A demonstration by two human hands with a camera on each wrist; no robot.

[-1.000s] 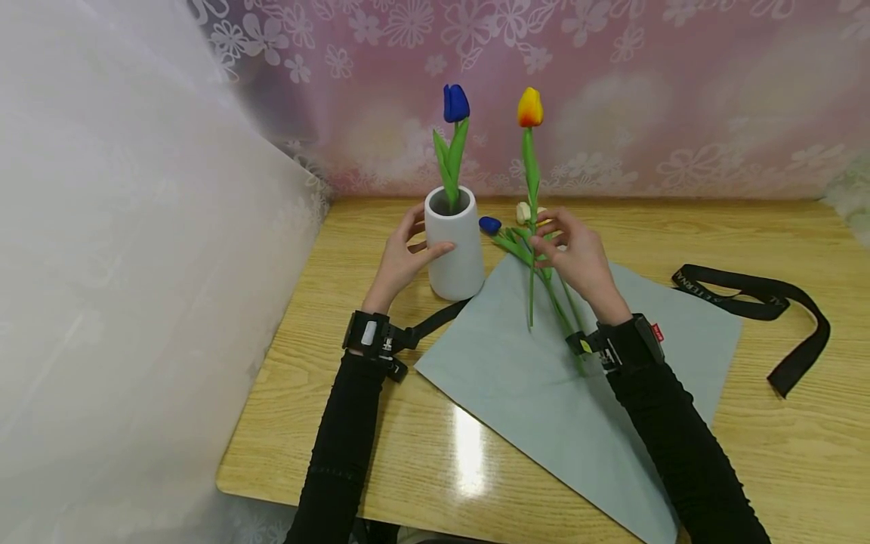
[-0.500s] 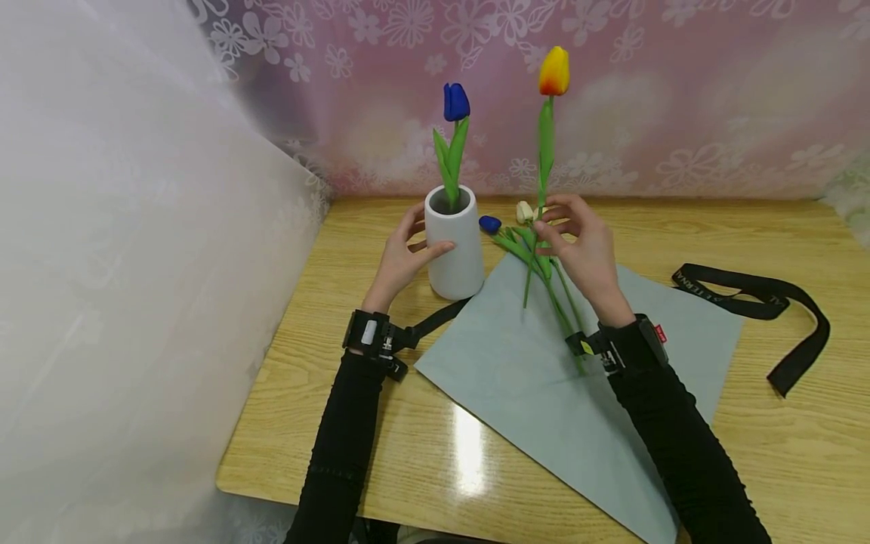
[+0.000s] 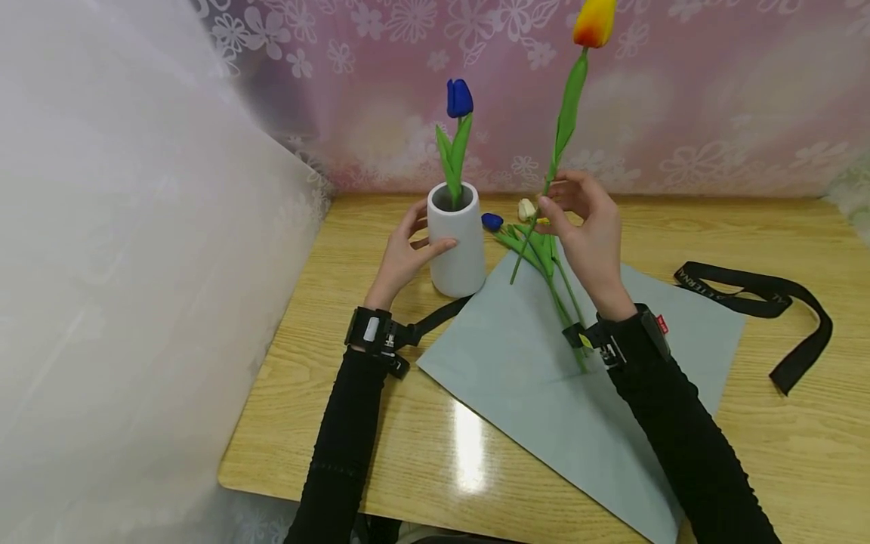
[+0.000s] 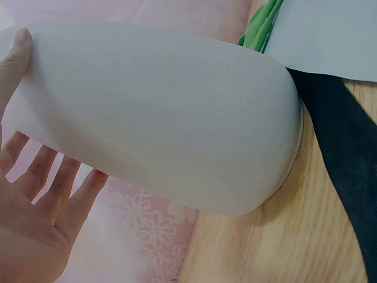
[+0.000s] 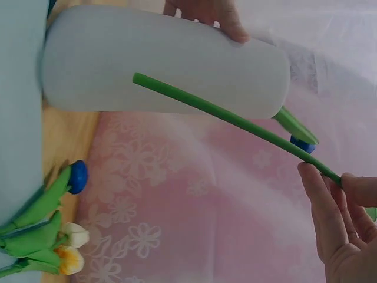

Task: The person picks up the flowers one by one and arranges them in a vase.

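A white vase point(image 3: 458, 253) stands upright on the table, with a blue tulip point(image 3: 459, 98) in it. My left hand point(image 3: 399, 266) holds the vase from its left side, thumb across the front and fingers behind; the left wrist view shows the thumb point(image 4: 22, 38) near the vase's mouth. Between thumb and fingertips my right hand point(image 3: 590, 234) pinches the stem of a yellow-orange tulip point(image 3: 593, 29). That tulip is raised and tilted, its bloom up to the right. In the right wrist view, the lower end of its stem point(image 5: 177, 94) overlaps the vase's outline.
Blue point(image 5: 78, 177), white point(image 5: 76, 234) and yellow point(image 5: 70, 260) tulips lie on a grey-blue wrapping sheet point(image 3: 510, 363), their blooms past its far corner. A black ribbon point(image 3: 761, 296) curls at right. Another black strip point(image 3: 442, 316) runs by the vase's base. A floral curtain point(image 3: 381, 91) hangs behind.
My right hand has lifted the yellow-orange tulip upward, and the tulip has gone from nearly upright to leaning right. My left hand stays on the vase.
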